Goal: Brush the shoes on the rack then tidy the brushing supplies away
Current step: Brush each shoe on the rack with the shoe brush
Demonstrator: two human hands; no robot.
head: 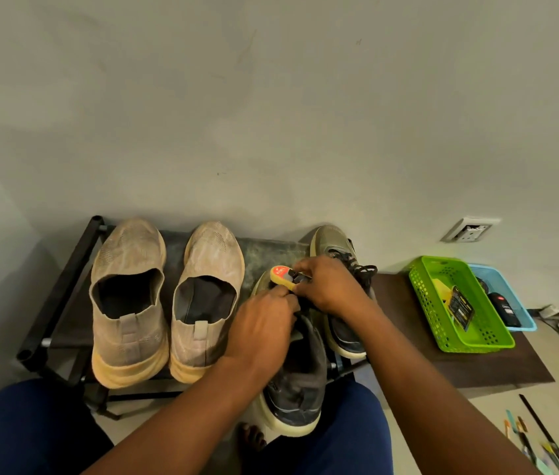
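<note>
The left hand (264, 323) holds the dark grey shoe (297, 382) at the front of the black shoe rack (65, 289), fingers curled round its top, and the right hand (331, 286) pinches a small yellow brush (283, 277) with a red label just above it. Two tan shoes (165, 299) sit side by side on the rack, and a green basket (459, 303) and a blue basket (507, 296) with supplies stand on a dark mat (405, 323) to the right
</note>
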